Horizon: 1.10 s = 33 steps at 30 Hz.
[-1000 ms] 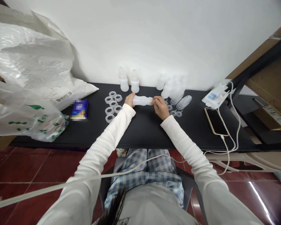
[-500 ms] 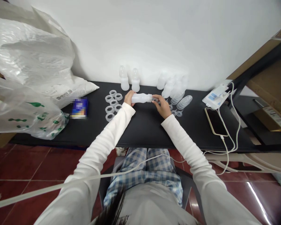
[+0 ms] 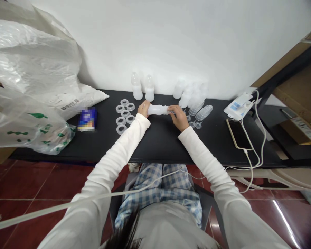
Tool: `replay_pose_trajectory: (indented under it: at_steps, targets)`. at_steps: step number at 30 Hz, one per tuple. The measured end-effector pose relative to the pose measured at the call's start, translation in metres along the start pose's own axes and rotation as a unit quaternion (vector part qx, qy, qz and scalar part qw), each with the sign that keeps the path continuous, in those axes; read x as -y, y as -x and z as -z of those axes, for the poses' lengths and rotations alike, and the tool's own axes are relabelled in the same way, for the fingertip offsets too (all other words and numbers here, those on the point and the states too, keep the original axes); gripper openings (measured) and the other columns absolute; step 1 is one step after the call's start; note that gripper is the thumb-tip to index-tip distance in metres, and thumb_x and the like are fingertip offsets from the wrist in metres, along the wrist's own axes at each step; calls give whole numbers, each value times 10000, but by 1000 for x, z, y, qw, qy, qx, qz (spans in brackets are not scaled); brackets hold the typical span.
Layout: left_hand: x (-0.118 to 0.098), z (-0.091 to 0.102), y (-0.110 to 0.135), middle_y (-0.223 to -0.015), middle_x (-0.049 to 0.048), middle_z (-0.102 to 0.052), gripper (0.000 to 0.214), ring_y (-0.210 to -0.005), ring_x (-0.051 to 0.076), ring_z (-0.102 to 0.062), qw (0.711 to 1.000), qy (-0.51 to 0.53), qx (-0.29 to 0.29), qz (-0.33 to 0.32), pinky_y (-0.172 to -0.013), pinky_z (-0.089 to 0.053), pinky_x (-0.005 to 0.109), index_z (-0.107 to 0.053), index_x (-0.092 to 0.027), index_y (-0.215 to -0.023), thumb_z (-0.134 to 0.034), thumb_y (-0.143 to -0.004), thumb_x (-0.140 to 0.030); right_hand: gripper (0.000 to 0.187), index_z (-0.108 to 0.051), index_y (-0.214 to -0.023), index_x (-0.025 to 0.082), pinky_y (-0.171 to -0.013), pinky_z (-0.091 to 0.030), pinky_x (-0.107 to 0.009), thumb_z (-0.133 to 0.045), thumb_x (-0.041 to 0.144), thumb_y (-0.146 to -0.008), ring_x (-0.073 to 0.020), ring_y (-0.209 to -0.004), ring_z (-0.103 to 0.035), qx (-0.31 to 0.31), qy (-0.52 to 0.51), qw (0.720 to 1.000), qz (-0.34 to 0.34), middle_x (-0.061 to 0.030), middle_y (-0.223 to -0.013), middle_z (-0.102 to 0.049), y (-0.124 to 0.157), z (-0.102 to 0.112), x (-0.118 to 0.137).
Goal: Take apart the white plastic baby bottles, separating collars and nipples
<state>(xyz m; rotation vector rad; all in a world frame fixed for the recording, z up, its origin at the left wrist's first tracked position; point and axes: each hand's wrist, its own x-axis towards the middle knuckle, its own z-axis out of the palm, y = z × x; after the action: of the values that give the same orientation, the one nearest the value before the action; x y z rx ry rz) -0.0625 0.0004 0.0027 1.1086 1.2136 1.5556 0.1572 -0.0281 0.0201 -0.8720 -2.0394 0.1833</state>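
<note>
Both grips are closed on one white bottle [image 3: 157, 109], which lies sideways between them just above the black bench [image 3: 158, 145]. Our left grip [image 3: 143, 108] wraps the base end. Our right grip [image 3: 179, 117] curls round the neck end, and we cannot tell what sits under its fingers. Just left of our left grip, clear rings [image 3: 124, 117] lie flat on the bench in a loose cluster. Behind the held bottle, two capped bottles [image 3: 143, 88] stand upright against the wall. Beyond our right grip we see a crowd of bare bottles [image 3: 190, 93] and, beside them, stacked clear caps [image 3: 203, 112] lying on their sides. Well apart to the right lies a phone [image 3: 238, 133] with a cable plugged in; to the left lie a blue packet [image 3: 86, 120] and plastic bags [image 3: 28, 103]
</note>
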Motion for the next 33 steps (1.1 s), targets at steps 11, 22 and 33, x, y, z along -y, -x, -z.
replay_pose_trajectory:
  at_steps: [11,22,33]
  targets:
    - [-9,-5,3,-426,-49,-374,589,-323,58,-296,998,45,14,40,-324,-126,241,-557,-183,-641,-668,-675,-761,111,-588,-962,242,-935,-540,-401,-485,199,-955,-212,-1086,-641,-9,-43,999,-2,-79,-1150,-686,-1,1,2]
    - [-3,-2,0,-463,-46,-362,599,-327,61,-299,999,38,21,32,-346,-146,250,-576,-180,-713,-654,-709,-774,261,-651,-1176,270,-923,-541,-410,-551,391,-967,-228,-981,-659,6,-24,998,-53,-64,-1149,-716,0,1,-10]
    - [-14,-4,8,-442,-31,-401,548,-324,65,-307,998,27,41,27,-336,-152,241,-598,-173,-687,-653,-751,-714,439,-647,-843,230,-803,-443,-388,-372,521,-1024,-222,-802,-542,9,78,996,-38,-65,-829,-625,0,3,-9]
